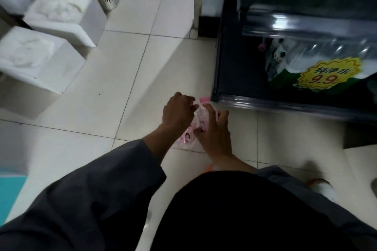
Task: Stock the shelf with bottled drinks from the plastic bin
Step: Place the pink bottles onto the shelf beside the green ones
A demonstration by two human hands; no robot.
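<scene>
Beside the shelf (224, 79) edge, both hands grip a pink-capped bottle (201, 116).

Single view only, head-worn wide-angle camera; no second view, so no shared coverage. Camera looks forward and steeply down from standing height onto the tiled floor (126, 79). Both hands sit close, just below frame centre: left hand (179, 111), right hand (216, 132). The person's own sleeves and torso fill the 6 o'clock edge. A dark shelf (285, 106) occupies 1 to 3 o'clock, near. White boxes (61, 18) lie at 10 o'clock, farther off. Edges bend; frame is motion-blurred.
</scene>
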